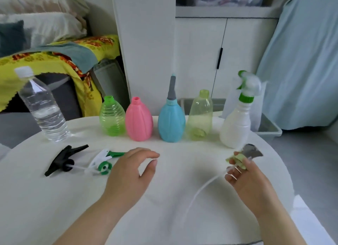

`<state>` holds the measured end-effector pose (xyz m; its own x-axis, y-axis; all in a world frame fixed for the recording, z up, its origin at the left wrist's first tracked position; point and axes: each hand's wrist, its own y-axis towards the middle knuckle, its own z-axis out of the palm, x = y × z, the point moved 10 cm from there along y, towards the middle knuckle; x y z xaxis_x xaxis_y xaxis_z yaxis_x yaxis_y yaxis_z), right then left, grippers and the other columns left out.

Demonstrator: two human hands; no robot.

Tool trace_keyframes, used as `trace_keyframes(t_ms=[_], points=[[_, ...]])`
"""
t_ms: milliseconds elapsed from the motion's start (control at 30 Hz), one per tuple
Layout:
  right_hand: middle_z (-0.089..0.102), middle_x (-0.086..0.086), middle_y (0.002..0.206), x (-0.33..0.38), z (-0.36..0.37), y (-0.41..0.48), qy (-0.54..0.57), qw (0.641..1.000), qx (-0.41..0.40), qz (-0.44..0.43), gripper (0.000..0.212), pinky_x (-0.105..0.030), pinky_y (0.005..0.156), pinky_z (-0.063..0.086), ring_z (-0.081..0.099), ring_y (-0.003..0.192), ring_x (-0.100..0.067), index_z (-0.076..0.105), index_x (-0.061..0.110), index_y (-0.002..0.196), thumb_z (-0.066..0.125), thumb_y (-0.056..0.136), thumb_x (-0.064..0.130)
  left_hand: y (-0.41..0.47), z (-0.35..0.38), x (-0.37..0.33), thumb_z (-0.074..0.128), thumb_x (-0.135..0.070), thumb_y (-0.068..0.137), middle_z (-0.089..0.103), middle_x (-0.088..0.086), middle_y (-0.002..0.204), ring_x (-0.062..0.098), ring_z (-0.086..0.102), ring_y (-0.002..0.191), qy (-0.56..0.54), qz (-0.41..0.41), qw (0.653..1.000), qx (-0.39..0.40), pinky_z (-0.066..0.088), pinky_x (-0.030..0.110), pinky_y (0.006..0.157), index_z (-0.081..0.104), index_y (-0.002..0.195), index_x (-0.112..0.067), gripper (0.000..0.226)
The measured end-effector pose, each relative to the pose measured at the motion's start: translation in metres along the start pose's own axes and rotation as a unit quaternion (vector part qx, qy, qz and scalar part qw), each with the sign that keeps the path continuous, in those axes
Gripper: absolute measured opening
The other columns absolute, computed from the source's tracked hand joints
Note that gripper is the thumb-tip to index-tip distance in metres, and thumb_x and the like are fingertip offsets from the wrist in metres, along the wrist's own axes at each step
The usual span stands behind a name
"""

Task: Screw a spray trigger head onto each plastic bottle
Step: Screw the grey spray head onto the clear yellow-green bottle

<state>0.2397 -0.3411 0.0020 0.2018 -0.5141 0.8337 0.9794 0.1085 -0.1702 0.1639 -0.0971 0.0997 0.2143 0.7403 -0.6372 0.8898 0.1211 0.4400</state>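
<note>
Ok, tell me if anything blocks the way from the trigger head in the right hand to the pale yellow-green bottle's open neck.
Nothing visible does. The right hand holds the grey and green trigger head in front of the row; the pale yellow-green bottle stands behind it, between the blue bottle and white bottle, neck uncovered.

white table [164, 199] | six bottles [139, 119] | black head [64, 159] | green-white head [104, 161]
</note>
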Motion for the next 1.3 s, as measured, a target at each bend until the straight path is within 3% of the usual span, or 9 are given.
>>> trace_keyframes(t_ms=[67,233,400,600,667,800,1033,1167,1300], points=[[0.061,0.010,0.059,0.009,-0.021,0.006,0.019,0.999,-0.043,-0.012,0.017,-0.022,0.055,0.042,0.052,0.050,-0.007,0.056,0.025,0.078,0.044,0.087,0.017,0.017,0.028,-0.020,0.058,-0.012,0.081,0.053,-0.028,0.088,-0.020,0.046,0.088,-0.047,0.008,0.998,0.036,0.024,-0.009,0.076,0.064,0.088,-0.024,0.015],[0.064,0.012,0.058,0.032,-0.057,0.013,0.055,0.992,-0.100,-0.056,0.027,-0.017,0.052,0.047,0.053,0.046,-0.004,0.054,0.024,0.078,0.035,0.090,0.008,0.070,0.079,-0.067,0.056,-0.013,0.082,0.045,-0.011,0.108,0.000,0.040,0.104,-0.054,0.055,0.996,0.042,0.014,-0.012,0.080,0.055,0.114,-0.014,0.031],[0.065,0.011,0.055,0.029,-0.067,0.018,0.077,0.991,-0.098,-0.056,0.024,-0.013,0.046,0.045,0.053,0.044,-0.006,0.054,0.020,0.078,0.035,0.089,0.008,0.124,0.097,-0.087,0.049,0.000,0.082,0.043,0.013,0.128,0.021,0.038,0.122,-0.077,0.047,0.995,-0.043,0.019,0.006,0.094,0.047,0.119,-0.005,0.037],[0.065,0.009,0.053,0.026,-0.074,0.022,0.070,0.989,-0.114,-0.059,0.020,-0.014,0.042,0.043,0.052,0.042,-0.006,0.056,0.018,0.081,0.040,0.090,0.012,0.166,0.124,-0.061,0.049,-0.013,0.086,0.030,0.009,0.143,0.022,0.031,0.129,-0.135,-0.074,0.987,-0.042,0.021,0.022,0.104,0.022,0.136,-0.011,0.056],[0.065,0.009,0.052,0.026,-0.075,0.022,0.069,0.990,-0.113,-0.056,0.020,-0.014,0.041,0.042,0.051,0.041,-0.005,0.055,0.018,0.080,0.039,0.090,0.011,0.172,0.132,-0.047,0.049,-0.013,0.087,0.033,0.009,0.142,0.022,0.038,0.125,-0.166,-0.124,0.978,-0.024,0.032,0.030,0.103,0.019,0.137,-0.014,0.058],[0.065,0.009,0.053,0.029,-0.076,0.022,0.074,0.990,-0.104,-0.060,0.021,-0.014,0.042,0.042,0.051,0.041,-0.006,0.055,0.018,0.080,0.037,0.090,0.011,0.176,0.139,-0.034,0.056,-0.021,0.084,0.042,0.006,0.135,0.021,0.045,0.116,-0.180,-0.160,0.971,0.002,0.034,0.025,0.088,0.027,0.133,-0.016,0.057],[0.065,0.009,0.055,0.031,-0.074,0.020,0.086,0.989,-0.097,-0.072,0.022,-0.013,0.044,0.043,0.052,0.043,-0.005,0.055,0.018,0.082,0.036,0.090,0.013,0.170,0.135,-0.044,0.059,-0.022,0.081,0.046,-0.016,0.086,0.014,0.046,0.085,-0.180,-0.116,0.977,0.021,0.037,0.020,0.063,0.046,0.099,-0.020,0.023],[0.065,0.008,0.056,0.033,-0.076,0.017,0.083,0.988,-0.106,-0.073,0.022,-0.014,0.044,0.043,0.051,0.043,-0.006,0.055,0.018,0.081,0.036,0.090,0.013,0.156,0.120,-0.053,0.060,-0.023,0.081,0.043,-0.016,0.085,0.012,0.045,0.086,-0.200,-0.092,0.975,-0.003,0.036,0.020,0.067,0.041,0.092,-0.021,0.021],[0.060,0.001,0.076,0.037,-0.080,0.008,0.072,0.987,-0.117,-0.087,0.018,-0.015,0.045,0.045,0.051,0.045,-0.007,0.055,0.017,0.083,0.040,0.089,0.011,0.135,0.093,-0.069,0.063,-0.021,0.079,0.046,-0.021,0.081,-0.008,0.045,0.080,-0.214,-0.043,0.976,-0.010,0.033,-0.003,0.063,0.042,0.078,-0.028,0.021]])
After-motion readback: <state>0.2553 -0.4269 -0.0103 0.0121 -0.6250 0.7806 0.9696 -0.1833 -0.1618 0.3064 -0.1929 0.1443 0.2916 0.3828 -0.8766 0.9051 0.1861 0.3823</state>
